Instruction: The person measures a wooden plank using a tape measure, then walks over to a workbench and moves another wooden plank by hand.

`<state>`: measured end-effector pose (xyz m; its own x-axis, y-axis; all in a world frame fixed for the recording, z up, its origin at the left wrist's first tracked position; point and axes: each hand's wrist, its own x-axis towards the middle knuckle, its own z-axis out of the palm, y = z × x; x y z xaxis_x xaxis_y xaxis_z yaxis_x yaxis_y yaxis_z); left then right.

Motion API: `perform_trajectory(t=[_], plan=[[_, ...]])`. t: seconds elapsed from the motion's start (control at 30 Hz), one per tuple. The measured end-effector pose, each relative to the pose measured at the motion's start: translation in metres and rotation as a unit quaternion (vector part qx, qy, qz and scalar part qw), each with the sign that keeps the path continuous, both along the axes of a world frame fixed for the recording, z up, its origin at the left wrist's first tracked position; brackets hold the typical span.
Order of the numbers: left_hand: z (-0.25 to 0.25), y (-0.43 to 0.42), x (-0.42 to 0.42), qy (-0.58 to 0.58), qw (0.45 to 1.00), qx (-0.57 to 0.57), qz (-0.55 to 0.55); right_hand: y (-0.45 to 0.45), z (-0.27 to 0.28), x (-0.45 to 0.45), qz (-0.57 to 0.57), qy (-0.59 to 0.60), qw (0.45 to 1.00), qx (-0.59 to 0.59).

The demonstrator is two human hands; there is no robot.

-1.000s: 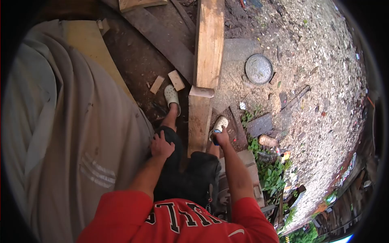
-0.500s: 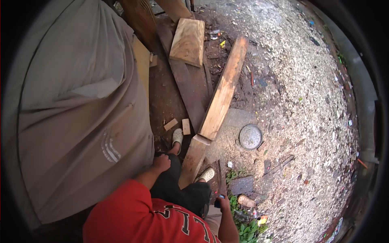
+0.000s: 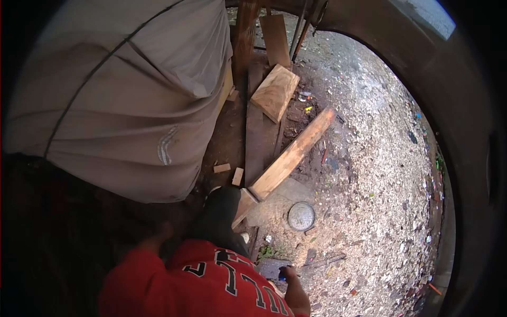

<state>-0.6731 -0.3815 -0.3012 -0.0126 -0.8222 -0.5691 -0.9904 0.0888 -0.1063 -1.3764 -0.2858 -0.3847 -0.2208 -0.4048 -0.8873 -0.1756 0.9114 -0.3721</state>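
Observation:
My right hand is low in front of my red shirt, closed around a small dark object with some blue. Its kind is too small to make out. On the other side my left hand is in deep shadow beside my dark trousers, and its fingers are not readable. Beyond my knee a long wooden plank lies at a slant on the ground. A small wood strip lies across it near my leg. Two small wood blocks rest on the dirt left of the plank.
A large grey-brown cloth cover hangs on the left. A thick wooden slab lies on dark boards farther off. A round metal lid or pan sits on sawdust, with pale gravel to the right.
The view has shifted, showing more of the far end and the dark overhang. My left hand has moved from my thigh into the shadow at left. My right hand still grips its small object.

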Motion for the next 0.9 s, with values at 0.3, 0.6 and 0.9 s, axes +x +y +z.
perform_trajectory(t=[0.3, 0.6, 0.9], plan=[[0.064, -0.081, -0.052, 0.190, 0.909, -0.058, 0.366, -0.100, 0.065, 0.026, -0.019, -0.131, 0.965, -0.227], [0.088, -0.141, -0.143, 0.381, 0.895, -0.052, 0.225, -0.036, 0.086, 0.063, 0.152, -0.040, 0.987, 0.025], [0.019, -0.043, 0.040, 0.332, 0.902, 0.102, 0.258, -0.042, 0.102, 0.174, 0.013, -0.021, 0.999, 0.023]])
